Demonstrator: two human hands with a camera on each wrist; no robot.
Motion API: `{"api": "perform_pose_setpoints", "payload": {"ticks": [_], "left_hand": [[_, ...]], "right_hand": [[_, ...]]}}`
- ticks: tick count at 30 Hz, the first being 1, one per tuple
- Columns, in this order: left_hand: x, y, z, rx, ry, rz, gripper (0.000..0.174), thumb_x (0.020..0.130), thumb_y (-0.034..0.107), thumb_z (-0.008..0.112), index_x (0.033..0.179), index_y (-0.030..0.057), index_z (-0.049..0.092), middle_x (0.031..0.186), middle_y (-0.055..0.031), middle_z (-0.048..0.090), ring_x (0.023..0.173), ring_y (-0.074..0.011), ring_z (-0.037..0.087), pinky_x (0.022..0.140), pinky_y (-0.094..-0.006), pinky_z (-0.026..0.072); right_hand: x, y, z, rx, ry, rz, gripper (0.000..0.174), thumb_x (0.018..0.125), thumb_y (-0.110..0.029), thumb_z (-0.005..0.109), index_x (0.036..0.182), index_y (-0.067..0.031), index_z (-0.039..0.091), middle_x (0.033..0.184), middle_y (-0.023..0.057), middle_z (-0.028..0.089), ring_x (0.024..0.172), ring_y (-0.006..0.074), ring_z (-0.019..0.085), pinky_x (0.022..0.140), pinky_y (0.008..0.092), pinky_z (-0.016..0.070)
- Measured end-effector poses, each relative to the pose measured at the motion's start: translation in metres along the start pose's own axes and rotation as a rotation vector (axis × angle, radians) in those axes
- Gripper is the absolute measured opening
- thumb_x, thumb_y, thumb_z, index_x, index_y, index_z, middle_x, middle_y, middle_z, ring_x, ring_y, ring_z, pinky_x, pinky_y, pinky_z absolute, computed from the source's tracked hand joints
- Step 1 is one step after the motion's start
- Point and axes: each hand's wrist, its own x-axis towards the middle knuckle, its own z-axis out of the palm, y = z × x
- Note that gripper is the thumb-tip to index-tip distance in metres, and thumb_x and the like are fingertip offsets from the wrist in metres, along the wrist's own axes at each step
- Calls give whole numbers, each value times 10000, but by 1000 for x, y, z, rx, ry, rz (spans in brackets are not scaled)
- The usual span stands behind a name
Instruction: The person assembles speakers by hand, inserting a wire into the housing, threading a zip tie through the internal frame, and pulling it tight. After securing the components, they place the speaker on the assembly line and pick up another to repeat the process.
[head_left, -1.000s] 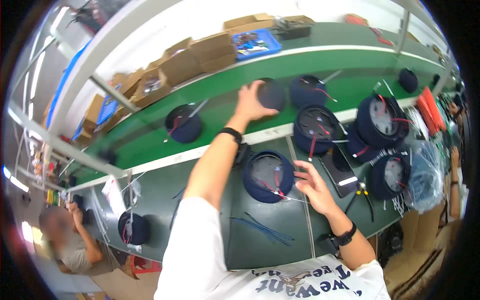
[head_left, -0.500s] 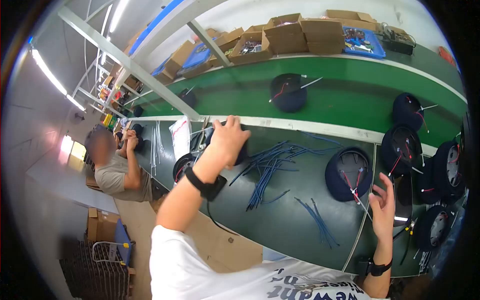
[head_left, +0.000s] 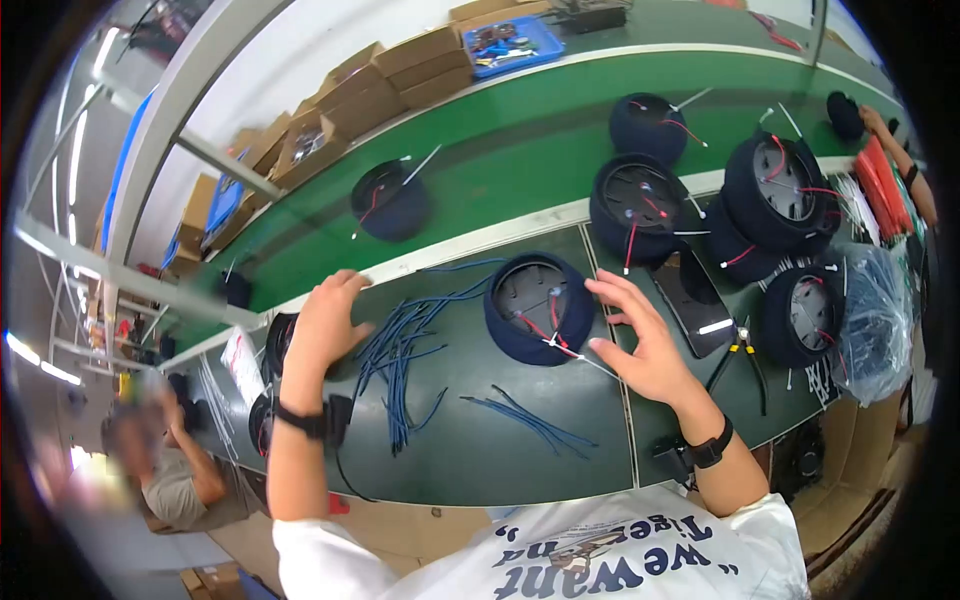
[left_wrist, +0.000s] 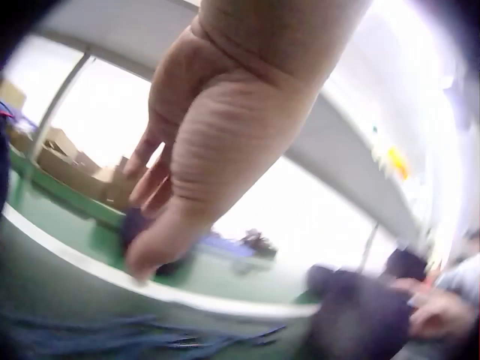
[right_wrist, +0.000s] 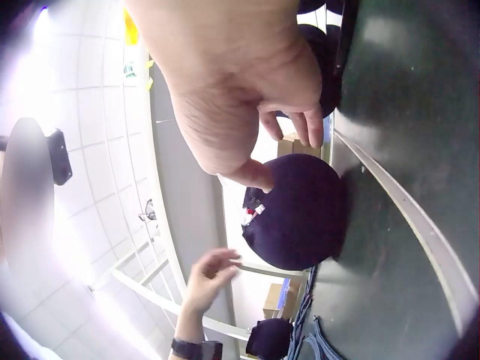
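Note:
A round navy cap (head_left: 505, 335) lies upside down on the bench, with black plastic, red wires and a white zip tie in it. Beside its right rim is my right hand (head_left: 650, 345), fingers apart and loosely bent. In the right wrist view, the thumb overlaps the cap (right_wrist: 300, 217). My left hand (head_left: 325, 320) hovers over the left part of the bench, fingers loosely spread and holding nothing. Partly hidden behind that hand sits another navy cap (head_left: 280, 345). Many thin blue strips (head_left: 395, 375) lie between the left hand and the middle cap.
More wired navy caps (head_left: 640, 205) crowd the right, near a black phone-like slab (head_left: 690, 300) and yellow-and-black pliers (head_left: 742, 345). A green belt (head_left: 500, 170) behind carries caps. Several blue strips (head_left: 535, 420) lie in front. Another person (head_left: 175, 465) sits at left.
My left hand carried a cap from the belt to the bench's left and let go of it, then came away. The right hand stays beside the middle cap. The head view swung left and back.

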Motion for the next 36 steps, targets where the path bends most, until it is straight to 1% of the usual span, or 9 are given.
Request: {"api": "perform_pose_setpoints", "payload": {"ticks": [3, 4, 6, 8, 13, 17, 24, 31, 36], "left_hand": [[0, 95, -26, -436, 399, 243, 523, 713, 152, 921, 1173, 37, 703, 1147, -144, 732, 1080, -334, 709, 995, -409, 550], [3, 113, -15, -478, 409, 284, 695, 669, 258, 979, 1262, 60, 675, 1283, -129, 708, 1126, -286, 696, 910, -389, 558], [9, 145, 12, -524, 241, 207, 1353, 486, 415, 1066, 1587, 30, 382, 1581, -205, 504, 1430, -352, 529, 1103, -463, 500], [20, 147, 61, -745, 166, 164, 1492, 423, 437, 1083, 1618, 4, 302, 1582, -211, 493, 1457, -355, 499, 1182, -474, 431], [33, 152, 114, -1087, 170, 234, 1492, 393, 403, 1083, 1602, -13, 314, 1533, -210, 533, 1423, -361, 536, 1196, -468, 423], [46, 146, 123, -1098, 174, 303, 1466, 401, 386, 1075, 1593, -11, 318, 1484, -205, 581, 1381, -370, 580, 1174, -468, 452], [43, 147, 126, -1168, 97, 293, 1474, 405, 404, 1075, 1601, 4, 310, 1506, -209, 564, 1400, -382, 564, 1181, -477, 445], [47, 156, 119, -1118, 273, 363, 1377, 413, 426, 1064, 1558, -2, 428, 1596, -237, 477, 1474, -389, 487, 1233, -489, 369], [45, 153, 128, -1065, 393, 460, 1316, 427, 456, 1056, 1535, 48, 476, 1563, -237, 514, 1440, -423, 520, 1204, -507, 417]], "right_hand": [[4, -4, -2, -75, -18, -112, 731, 839, -2, 711, 1533, -142, 528, 1656, 186, 393, 1470, 371, 487, 1132, 458, 468], [6, -5, -2, -37, -27, -71, 752, 831, 3, 701, 1545, -138, 511, 1667, 192, 373, 1486, 376, 467, 1148, 465, 456], [10, -7, -4, 39, -48, 7, 795, 814, 12, 682, 1569, -131, 477, 1689, 204, 334, 1519, 387, 427, 1181, 479, 431], [19, -9, -10, 5, -114, 0, 888, 785, 1, 698, 1612, -115, 395, 1705, 211, 300, 1548, 390, 374, 1215, 477, 388], [52, 15, -11, -7, -363, -136, 1234, 682, -179, 900, 1683, -67, 188, 1713, 227, 251, 1598, 390, 252, 1299, 462, 233], [54, 23, -2, -89, -310, -91, 1395, 586, -338, 1004, 1681, -63, 185, 1668, 223, 304, 1556, 407, 318, 1281, 472, 275], [44, 22, -5, -165, -301, -40, 1405, 590, -395, 1014, 1677, -59, 189, 1694, 225, 279, 1566, 413, 311, 1278, 479, 282], [32, 13, -4, -228, -219, -84, 1290, 639, -429, 992, 1654, -75, 278, 1701, 213, 288, 1566, 413, 319, 1273, 490, 300], [29, 12, -5, -248, -236, -148, 1239, 633, -436, 992, 1634, -128, 330, 1693, 204, 308, 1550, 418, 346, 1252, 504, 342]]}}
